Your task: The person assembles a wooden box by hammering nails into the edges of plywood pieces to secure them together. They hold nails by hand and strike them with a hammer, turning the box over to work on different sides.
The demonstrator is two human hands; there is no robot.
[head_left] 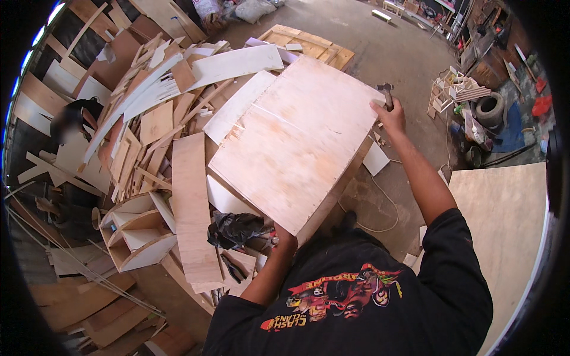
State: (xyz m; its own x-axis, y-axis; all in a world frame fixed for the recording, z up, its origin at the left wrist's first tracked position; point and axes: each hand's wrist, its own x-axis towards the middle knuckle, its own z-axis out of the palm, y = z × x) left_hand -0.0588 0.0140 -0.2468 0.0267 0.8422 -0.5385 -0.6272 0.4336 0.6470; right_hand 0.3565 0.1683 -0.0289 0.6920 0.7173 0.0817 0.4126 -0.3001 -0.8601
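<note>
A large wooden box (297, 142) with a pale, stained top panel is tilted in front of me. My right hand (392, 117) is closed round a hammer (386, 89) at the box's far right corner, its thumb against the panel's edge. My left hand (285, 238) grips the box's near lower corner, with its fingers partly hidden. Beside that hand lie a crumpled black plastic bag (234, 229) and a small red-handled tool (271, 241), too hidden to name. Dark-handled pliers (233, 268) rest on the boards just below the bag.
Scrap boards (157, 121) are heaped on the left, next to a long plank (195, 207) and a curved shelf unit (139, 231). Another person (74, 118) bends at the far left. A plywood sheet (504, 219) stands at right; a tyre (490, 108) and a cord (395, 207) lie beyond.
</note>
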